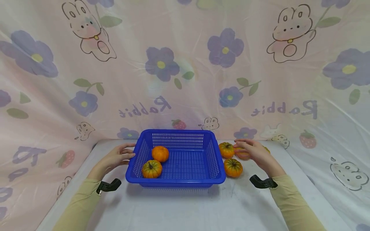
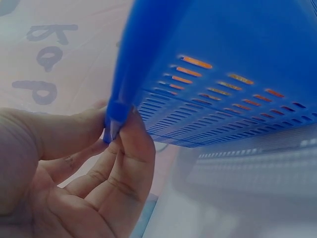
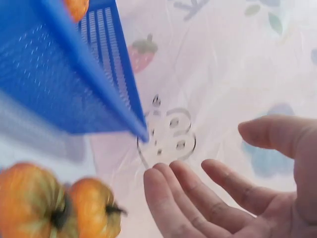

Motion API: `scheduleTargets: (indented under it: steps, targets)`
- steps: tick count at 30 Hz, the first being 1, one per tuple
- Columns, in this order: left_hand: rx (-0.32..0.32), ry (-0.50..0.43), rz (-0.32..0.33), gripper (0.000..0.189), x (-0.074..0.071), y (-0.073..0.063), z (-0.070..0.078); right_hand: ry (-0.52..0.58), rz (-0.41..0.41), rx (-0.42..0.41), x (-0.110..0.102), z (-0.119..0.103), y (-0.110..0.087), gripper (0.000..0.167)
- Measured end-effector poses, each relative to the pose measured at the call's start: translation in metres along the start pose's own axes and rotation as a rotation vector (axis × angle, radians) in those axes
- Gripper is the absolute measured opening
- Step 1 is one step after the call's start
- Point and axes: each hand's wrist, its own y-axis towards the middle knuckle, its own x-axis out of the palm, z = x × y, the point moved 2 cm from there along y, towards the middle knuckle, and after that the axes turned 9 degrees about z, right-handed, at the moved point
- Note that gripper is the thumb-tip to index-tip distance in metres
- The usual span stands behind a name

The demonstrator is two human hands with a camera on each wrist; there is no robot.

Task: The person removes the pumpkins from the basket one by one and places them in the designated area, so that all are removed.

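Note:
My left hand grips the left rim of a blue plastic basket, its thumb and fingers pinching the edge in the left wrist view. Two small pumpkins lie at the basket's left end: an orange one and a green-streaked one nearer me. My right hand, fingers extended and spread, hovers over the pumpkins right of the basket and holds nothing. Beside the basket's right wall sit one pumpkin and another in front of it. Behind my right hand, another pumpkin is partly hidden.
A bit of yellow-orange pumpkin shows past my right hand. The white tabletop stretches in front of the basket. Close behind it hangs a pink curtain printed with rabbits and flowers.

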Motion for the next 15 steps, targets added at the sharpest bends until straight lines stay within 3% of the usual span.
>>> scheduleTargets:
  steps: [15]
  targets:
    - [-0.019,-0.002,-0.003,0.063,0.000,0.000,0.003,0.049,-0.176,-0.059,0.067,-0.040,0.023,0.049]
